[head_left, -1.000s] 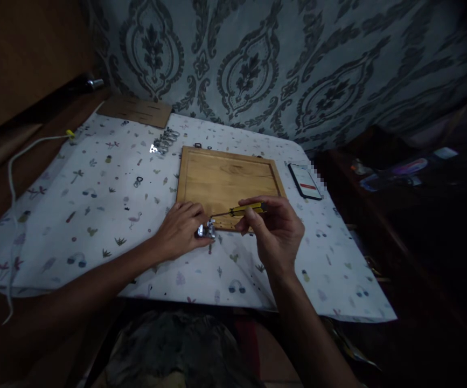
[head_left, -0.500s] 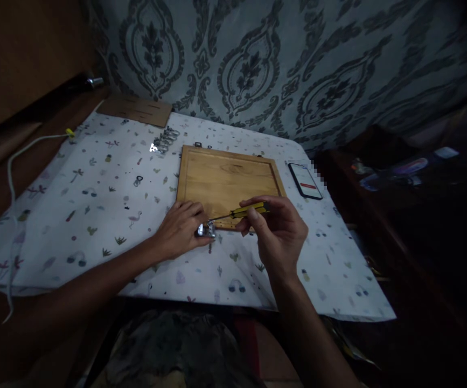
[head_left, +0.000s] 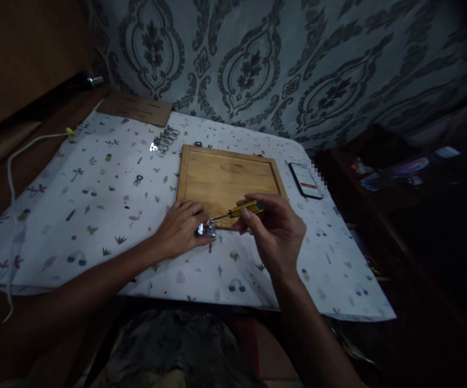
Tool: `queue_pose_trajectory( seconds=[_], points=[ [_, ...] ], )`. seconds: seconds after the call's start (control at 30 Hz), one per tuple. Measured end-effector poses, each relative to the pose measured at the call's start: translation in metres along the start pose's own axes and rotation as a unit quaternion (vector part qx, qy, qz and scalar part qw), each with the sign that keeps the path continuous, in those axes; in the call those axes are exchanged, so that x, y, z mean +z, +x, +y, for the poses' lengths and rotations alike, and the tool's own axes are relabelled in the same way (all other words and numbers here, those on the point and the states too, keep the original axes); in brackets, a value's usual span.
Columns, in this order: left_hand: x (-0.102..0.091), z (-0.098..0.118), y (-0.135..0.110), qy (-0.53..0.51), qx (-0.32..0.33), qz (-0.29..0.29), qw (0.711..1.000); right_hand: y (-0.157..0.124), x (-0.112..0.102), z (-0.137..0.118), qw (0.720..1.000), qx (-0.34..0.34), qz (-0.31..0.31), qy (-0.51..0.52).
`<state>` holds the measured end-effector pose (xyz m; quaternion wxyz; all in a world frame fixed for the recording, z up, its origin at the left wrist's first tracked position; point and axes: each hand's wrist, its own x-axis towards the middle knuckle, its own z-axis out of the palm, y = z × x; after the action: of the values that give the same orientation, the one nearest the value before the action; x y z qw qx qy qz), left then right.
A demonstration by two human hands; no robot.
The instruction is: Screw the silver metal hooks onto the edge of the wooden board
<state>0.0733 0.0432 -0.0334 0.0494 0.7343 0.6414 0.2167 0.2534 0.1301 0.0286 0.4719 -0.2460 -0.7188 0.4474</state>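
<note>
A yellow and black screwdriver (head_left: 246, 209) is gripped in my right hand (head_left: 277, 229), its thin shaft slanting left and down. The tip meets a small shiny metal piece (head_left: 206, 230) at the near edge of a framed wooden board (head_left: 227, 175). My left hand (head_left: 182, 226) closes on that metal piece, thumb below it and fingers over the board's near left corner. Whether the piece is a hinge or a latch cannot be made out. The board lies flat on the table, with small dark metal loops (head_left: 199, 144) beside its far edge.
A patterned white cloth (head_left: 107, 215) covers the table. Several metal pieces (head_left: 165, 139) lie left of the board, near a slotted cardboard sheet (head_left: 134, 108). One small metal ring piece (head_left: 138, 180) sits apart. To the right rests a phone (head_left: 305, 180); a white cable (head_left: 12, 178) hangs at left.
My right hand and the screwdriver have shifted slightly left, and the handle has turned a little. My left hand, the metal piece and the board have barely moved.
</note>
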Motion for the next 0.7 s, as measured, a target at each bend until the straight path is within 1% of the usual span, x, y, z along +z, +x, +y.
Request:
queue_pose_trajectory(
  seconds=[0.23, 0.37, 0.47, 0.6, 0.7],
  points=[
    [0.0014, -0.0017, -0.0004, 0.001, 0.006, 0.010, 1.000, 0.0005, -0.0018, -0.0002, 0.999, -0.016, -0.038, 0.016],
    [-0.0008, -0.0001, 0.0001, 0.007, 0.005, 0.004, 1.000, 0.0021, -0.0007, 0.0011, 1.000, -0.017, -0.016, 0.019],
    [-0.0014, 0.0007, 0.0002, 0.005, 0.009, 0.008, 1.000, 0.0041, 0.0003, 0.0006, 1.000, -0.002, -0.001, 0.018],
    [-0.0008, 0.0007, 0.0000, 0.003, 0.005, 0.014, 1.000, 0.0057, -0.0008, -0.0001, 0.999, 0.021, -0.011, 0.035],
    [-0.0008, 0.0002, -0.0002, 0.001, 0.005, 0.009, 1.000, 0.0054, -0.0033, 0.0003, 0.999, 0.021, -0.029, 0.018]
  ],
)
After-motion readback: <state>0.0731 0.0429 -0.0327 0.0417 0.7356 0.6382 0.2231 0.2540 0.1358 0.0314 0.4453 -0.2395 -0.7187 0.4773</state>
